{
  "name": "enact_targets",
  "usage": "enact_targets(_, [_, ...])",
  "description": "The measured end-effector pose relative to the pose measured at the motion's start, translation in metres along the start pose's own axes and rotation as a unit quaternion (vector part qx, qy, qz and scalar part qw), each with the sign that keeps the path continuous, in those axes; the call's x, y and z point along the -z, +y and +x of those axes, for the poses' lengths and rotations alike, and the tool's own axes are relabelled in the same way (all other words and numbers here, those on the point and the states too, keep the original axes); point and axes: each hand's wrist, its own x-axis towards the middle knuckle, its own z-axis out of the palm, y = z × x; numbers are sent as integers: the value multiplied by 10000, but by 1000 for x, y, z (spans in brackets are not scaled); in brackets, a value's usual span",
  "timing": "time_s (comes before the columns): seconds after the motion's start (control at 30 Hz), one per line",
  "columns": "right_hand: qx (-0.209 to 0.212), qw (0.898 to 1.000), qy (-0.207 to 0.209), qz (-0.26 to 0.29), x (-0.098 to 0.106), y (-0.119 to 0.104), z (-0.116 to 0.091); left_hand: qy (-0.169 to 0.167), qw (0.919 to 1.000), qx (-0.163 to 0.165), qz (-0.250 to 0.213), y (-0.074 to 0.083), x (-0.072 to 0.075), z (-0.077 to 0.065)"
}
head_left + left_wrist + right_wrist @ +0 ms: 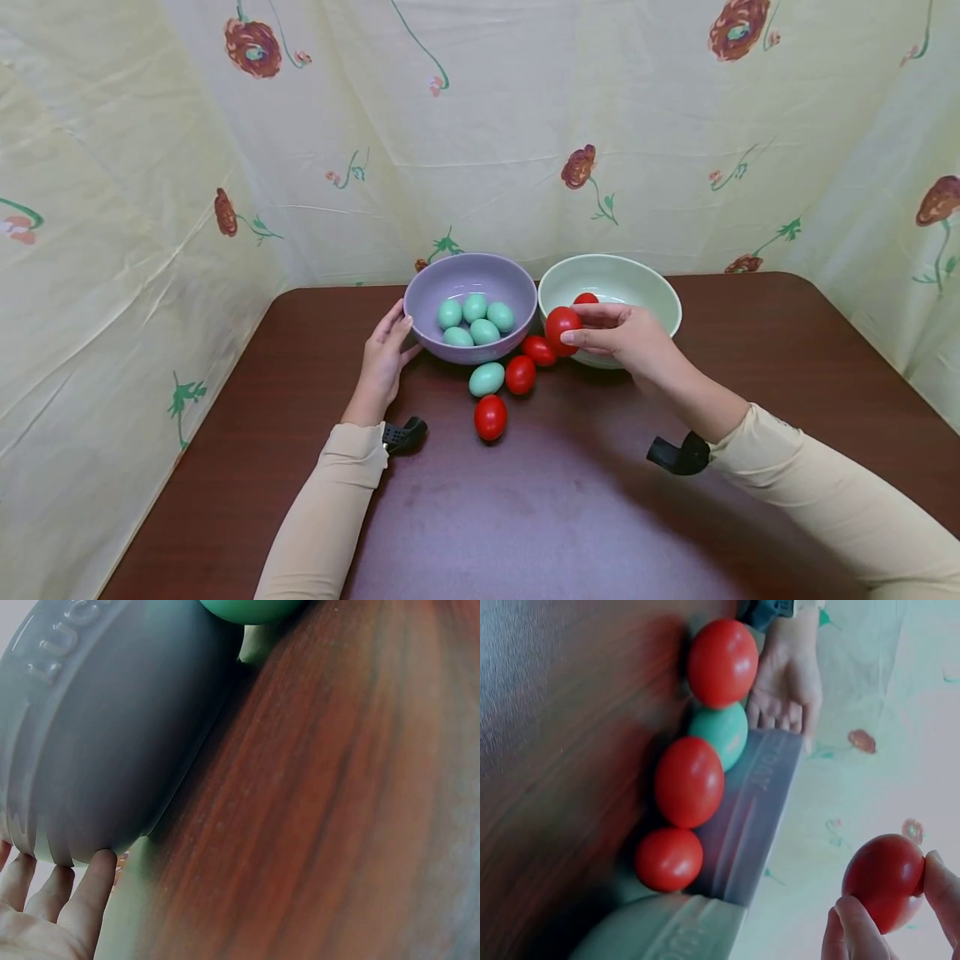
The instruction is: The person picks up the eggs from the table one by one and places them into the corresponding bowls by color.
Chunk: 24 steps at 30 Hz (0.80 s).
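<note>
- The worktop (555, 500) spreads beneath both your grips and bears everything.
- The purple bowl (487, 275) sits just right of your left grip, the green bowl (618, 279) beyond your right grip; standing side by side, both are likely within easy reach.
- Your left grip (384, 354) is released, its fingertips touching the purple bowl's side and its thumb at the rim, probably to steady it.
- Your right grip (634, 335) is grasping the held egg (563, 331) between thumb and fingertips; a light pinch presumably suits a smooth, round shell. It's raised above rim height, overlapping the green bowl's near left in the head view.
- Five green eggs (484, 332) lie in the purple bowl, right of your left grip, gathered together likely because its walls slope inward.
- One red egg (586, 298) is in the green bowl, past your right fingertips.
- Three loose red eggs (521, 375) and a loose green egg (487, 379) lie between your grips, before the bowls, perhaps for easy picking.
</note>
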Motion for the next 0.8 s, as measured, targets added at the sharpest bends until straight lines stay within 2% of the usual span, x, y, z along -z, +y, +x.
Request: enact_targets(0.8, [-87,9993,336,-99,22,-4,31,-6,10000,-16,-52,-1,0,0])
